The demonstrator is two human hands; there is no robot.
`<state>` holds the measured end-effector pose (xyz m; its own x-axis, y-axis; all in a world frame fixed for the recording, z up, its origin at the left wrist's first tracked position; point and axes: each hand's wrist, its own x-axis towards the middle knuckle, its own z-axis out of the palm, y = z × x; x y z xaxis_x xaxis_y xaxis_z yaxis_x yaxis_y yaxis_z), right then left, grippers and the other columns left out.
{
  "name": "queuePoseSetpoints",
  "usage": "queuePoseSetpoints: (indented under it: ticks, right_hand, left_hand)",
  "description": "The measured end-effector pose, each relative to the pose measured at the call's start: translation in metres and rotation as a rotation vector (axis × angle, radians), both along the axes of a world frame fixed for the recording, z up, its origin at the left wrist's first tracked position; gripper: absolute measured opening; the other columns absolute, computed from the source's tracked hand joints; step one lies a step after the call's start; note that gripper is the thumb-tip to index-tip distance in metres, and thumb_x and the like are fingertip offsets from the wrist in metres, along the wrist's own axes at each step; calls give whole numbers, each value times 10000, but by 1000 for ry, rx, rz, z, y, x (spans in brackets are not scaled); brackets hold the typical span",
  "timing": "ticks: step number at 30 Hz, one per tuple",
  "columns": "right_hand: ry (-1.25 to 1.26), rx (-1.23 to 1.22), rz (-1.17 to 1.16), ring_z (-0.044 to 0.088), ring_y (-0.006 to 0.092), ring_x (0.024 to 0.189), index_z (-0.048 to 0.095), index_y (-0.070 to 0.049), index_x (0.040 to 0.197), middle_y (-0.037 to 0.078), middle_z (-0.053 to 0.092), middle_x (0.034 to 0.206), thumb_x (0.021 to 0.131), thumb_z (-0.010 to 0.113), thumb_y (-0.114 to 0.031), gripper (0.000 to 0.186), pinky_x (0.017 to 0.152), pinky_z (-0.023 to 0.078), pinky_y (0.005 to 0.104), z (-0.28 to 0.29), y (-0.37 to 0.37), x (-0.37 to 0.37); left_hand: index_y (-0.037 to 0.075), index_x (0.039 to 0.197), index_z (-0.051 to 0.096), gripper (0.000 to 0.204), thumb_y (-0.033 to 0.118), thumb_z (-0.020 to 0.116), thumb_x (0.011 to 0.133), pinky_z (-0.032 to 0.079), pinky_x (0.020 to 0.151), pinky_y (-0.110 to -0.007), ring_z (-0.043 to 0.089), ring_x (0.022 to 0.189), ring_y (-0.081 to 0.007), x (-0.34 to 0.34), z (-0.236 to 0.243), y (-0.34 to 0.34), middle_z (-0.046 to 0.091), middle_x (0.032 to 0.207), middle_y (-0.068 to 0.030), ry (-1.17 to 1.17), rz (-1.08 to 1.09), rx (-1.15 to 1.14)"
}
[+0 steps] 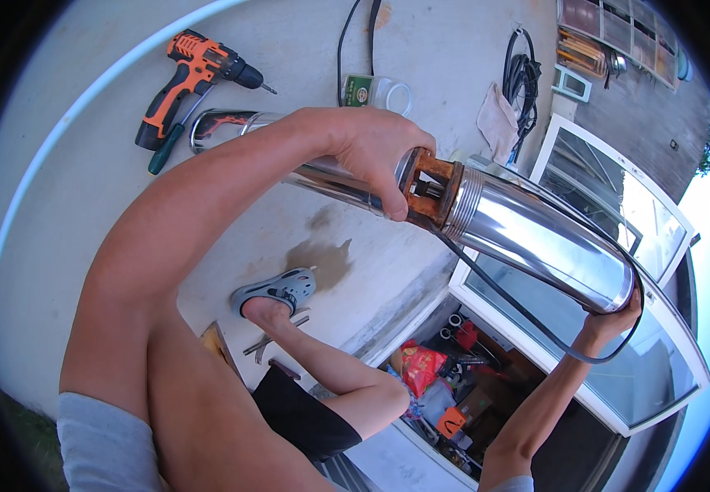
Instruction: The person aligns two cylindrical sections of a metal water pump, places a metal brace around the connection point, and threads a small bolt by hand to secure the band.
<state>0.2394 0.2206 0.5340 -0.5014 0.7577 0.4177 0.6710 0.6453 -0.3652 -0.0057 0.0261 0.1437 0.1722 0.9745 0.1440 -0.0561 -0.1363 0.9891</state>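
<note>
A long submersible pump of shiny steel slants across the view, held in both hands. Its two cylinders meet at a rusty slotted bracket, where a dark shaft shows in the gap. My left hand is wrapped over the left cylinder, right beside this bracket, thumb below. At the far right my right hand grips the end of the right cylinder, its fingers partly hidden behind it. A black cable leaves the bracket, loops under the right cylinder and runs back along its top. The left cylinder passes behind my left forearm.
On the concrete floor lie an orange-black cordless drill, a green-handled screwdriver and a clear jar. A pale hose curves at left. Beyond are coiled black cable, a cloth and open white-framed windows.
</note>
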Motion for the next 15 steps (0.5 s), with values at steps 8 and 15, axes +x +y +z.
queuePoseSetpoints:
  ticks: [8, 15]
  right_hand:
    - [122, -29, -90, 702, 250, 1006, 644, 33, 1183, 152, 700, 1074, 978, 362, -254, 451, 836, 593, 325, -9, -1, -22]
    - [-88, -150, -392, 703, 239, 840, 664, -35, 1144, 132, 698, 980, 986, 414, -323, 412, 579, 559, 311, -6, -21, -48]
  left_hand:
    - [33, 1191, 640, 835, 453, 870, 507, 542, 817, -364, 705, 900, -303, -1, -4, -7, 724, 999, -154, -9, 66, -12]
    - [39, 1182, 648, 826, 496, 853, 525, 544, 800, -375, 707, 886, -308, 8, -3, -9, 726, 993, -152, 128, 198, 42]
